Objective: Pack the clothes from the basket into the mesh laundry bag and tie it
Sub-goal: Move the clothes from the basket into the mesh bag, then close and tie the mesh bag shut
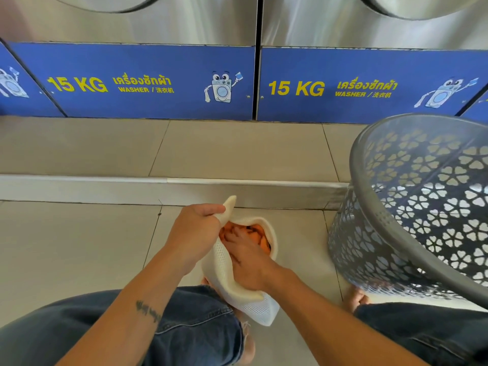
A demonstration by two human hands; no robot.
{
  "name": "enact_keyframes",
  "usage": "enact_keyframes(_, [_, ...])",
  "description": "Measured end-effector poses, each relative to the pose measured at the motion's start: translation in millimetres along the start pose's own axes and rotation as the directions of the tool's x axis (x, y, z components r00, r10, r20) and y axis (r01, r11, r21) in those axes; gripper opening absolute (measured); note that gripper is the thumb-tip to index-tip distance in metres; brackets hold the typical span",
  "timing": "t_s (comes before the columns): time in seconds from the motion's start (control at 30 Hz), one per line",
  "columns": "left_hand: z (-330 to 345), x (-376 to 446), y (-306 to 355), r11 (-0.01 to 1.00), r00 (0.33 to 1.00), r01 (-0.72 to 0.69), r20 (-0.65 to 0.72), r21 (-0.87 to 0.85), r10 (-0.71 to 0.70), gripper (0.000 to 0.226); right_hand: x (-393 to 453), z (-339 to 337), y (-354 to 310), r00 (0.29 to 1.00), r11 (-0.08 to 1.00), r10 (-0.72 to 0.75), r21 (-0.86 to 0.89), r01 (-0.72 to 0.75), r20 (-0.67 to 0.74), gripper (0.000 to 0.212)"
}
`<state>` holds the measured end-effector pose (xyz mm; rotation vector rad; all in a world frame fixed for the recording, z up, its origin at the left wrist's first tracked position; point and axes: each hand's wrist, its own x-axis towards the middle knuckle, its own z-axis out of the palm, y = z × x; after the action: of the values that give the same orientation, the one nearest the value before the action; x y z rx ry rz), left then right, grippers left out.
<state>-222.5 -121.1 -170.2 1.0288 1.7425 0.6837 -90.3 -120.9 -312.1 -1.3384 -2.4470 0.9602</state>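
The left hand (195, 228) gripped the rim of the bag (224, 273), holding its mouth open on the floor between the person's knees. The right hand (245, 260) reached inside, fingers spread flat on orange clothes (260, 233). The mesh looked soft, light and floppy, best held by its thicker rim. The basket (412, 207) stood tilted just to the right. Each washer panel (148, 83) read "15 KG WASHER".

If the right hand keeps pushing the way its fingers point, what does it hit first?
The right hand already reaches into the mesh bag; next it would likely press deeper into the orange clothes.
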Motion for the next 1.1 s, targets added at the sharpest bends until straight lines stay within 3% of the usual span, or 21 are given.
enact_keyframes(0.1, [0.5, 2.5, -5.2, 0.999, 1.0, -0.017, 0.0, 0.041, 0.017, 0.049, 3.8, -4.4, -4.2, 0.928, 0.971, 0.233, -0.111, -0.21, 0.29, 0.067])
enact_keyframes(0.17, [-1.2, 4.6, -4.8, 0.998, 0.999, -0.032, -0.02, 0.055, 0.033, 0.05, 14.2, -7.8, -4.3, 0.89, 0.953, 0.302, -0.133, -0.272, 0.343, 0.069])
enact_keyframes(0.2, [-3.1, 6.2, -3.7, 0.998, 0.998, -0.038, -0.044, 0.05, 0.04, 0.05, 18.9, -11.6, -4.4, 0.891, 0.953, 0.293, -0.034, -0.3, 0.347, 0.065])
enact_keyframes(0.23, [-5.0, 7.6, -2.5, 0.998, 0.997, -0.041, -0.065, 0.051, 0.045, 0.051, 20.9, -18.9, -5.7, 0.904, 0.92, 0.276, 0.183, -0.347, 0.326, 0.056])
enact_keyframes(0.3, [-6.7, 9.2, -1.1, 0.995, 0.994, -0.058, -0.087, 0.076, 0.064, 0.052, 17.2, -36.4, -4.7, 0.909, 0.619, 0.376, 0.68, -0.392, 0.182, 0.033])
enact_keyframes(0.33, [-6.8, 9.9, -1.7, 0.993, 0.992, -0.074, -0.093, 0.088, 0.083, 0.052, 12.4, -47.3, -2.2, 0.862, 0.456, 0.498, 0.817, -0.354, 0.096, 0.031])
enact_keyframes(0.37, [-7.1, 10.4, -2.4, 0.991, 0.99, -0.092, -0.096, 0.101, 0.102, 0.053, 7.3, -55.6, 5.0, 0.793, 0.365, 0.609, 0.884, -0.291, 0.01, 0.034])
enact_keyframes(0.4, [-7.4, 10.9, -3.3, 0.987, 0.989, -0.105, -0.095, 0.118, 0.117, 0.055, 1.2, -61.2, 13.9, 0.732, 0.382, 0.677, 0.887, -0.259, -0.078, 0.036])
enact_keyframes(0.43, [-7.2, 11.4, -4.0, 0.985, 0.988, -0.112, -0.094, 0.131, 0.125, 0.056, -6.0, -64.7, 21.6, 0.697, 0.467, 0.702, 0.834, -0.294, -0.148, 0.037])
enact_keyframes(0.5, [-6.4, 13.7, -5.9, 0.982, 0.985, -0.121, -0.101, 0.147, 0.136, 0.058, -19.1, -68.1, 26.5, 0.719, 0.624, 0.674, 0.652, -0.43, -0.171, 0.039])
enact_keyframes(0.63, [1.5, 11.2, -10.5, 0.961, 0.981, -0.158, -0.079, 0.226, 0.179, 0.057, -40.7, -73.9, 24.8, 0.767, 0.752, 0.632, 0.33, -0.571, -0.113, 0.048])
enact_keyframes(0.7, [5.7, 5.7, -12.0, 0.952, 0.979, -0.179, -0.049, 0.25, 0.197, 0.055, -49.9, -74.8, 22.1, 0.74, 0.748, 0.662, 0.169, -0.642, -0.115, 0.051])
enact_keyframes(0.8, [7.4, -6.4, -14.0, 0.938, 0.974, -0.223, 0.013, 0.264, 0.227, 0.052, -68.8, -76.3, 11.5, 0.673, 0.673, 0.738, -0.007, -0.739, -0.052, 0.025])
enact_keyframes(0.93, [1.6, -27.7, -25.3, 0.919, 0.965, -0.262, 0.094, 0.295, 0.245, 0.051, -87.7, -76.4, -2.8, 0.65, 0.655, 0.746, -0.011, -0.755, -0.144, 0.014])
enact_keyframes(1.03, [-11.7, -40.0, -33.8, 0.933, 0.966, -0.258, 0.057, 0.252, 0.252, 0.05, -85.1, -80.3, -19.3, 0.607, 0.638, 0.765, 0.124, -0.76, -0.217, 0.013])
enact_keyframes(1.1, [-21.5, -47.1, -34.8, 0.949, 0.969, -0.243, 0.005, 0.201, 0.247, 0.05, -81.7, -83.0, -32.5, 0.615, 0.657, 0.753, 0.21, -0.725, -0.233, 0.011])
